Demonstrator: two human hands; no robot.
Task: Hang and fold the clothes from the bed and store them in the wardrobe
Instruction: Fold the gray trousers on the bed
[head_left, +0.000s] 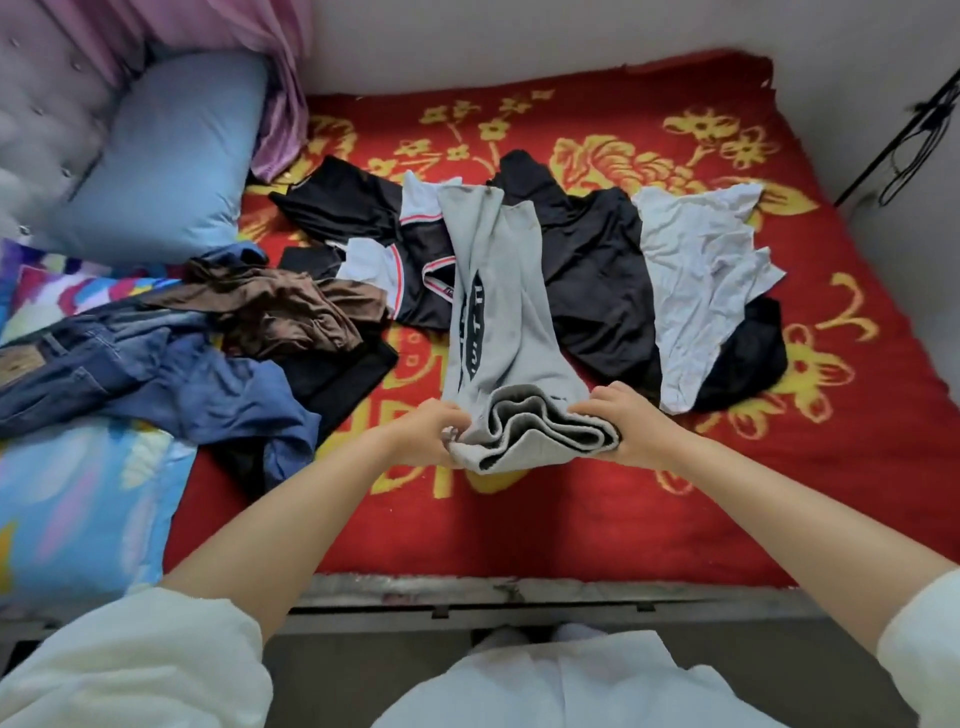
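Red blanket (597, 519) with yellow flowers as reference: blue pillow (171, 156) at its far-left corner, pink curtain (280, 104) beside pillow, patterned quilt (78, 493) along left edge, black cable (914, 140) far right.

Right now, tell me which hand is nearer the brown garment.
Left. The left hand grips the grey trousers just below-right of the brown garment; the right hand grips them farther right.
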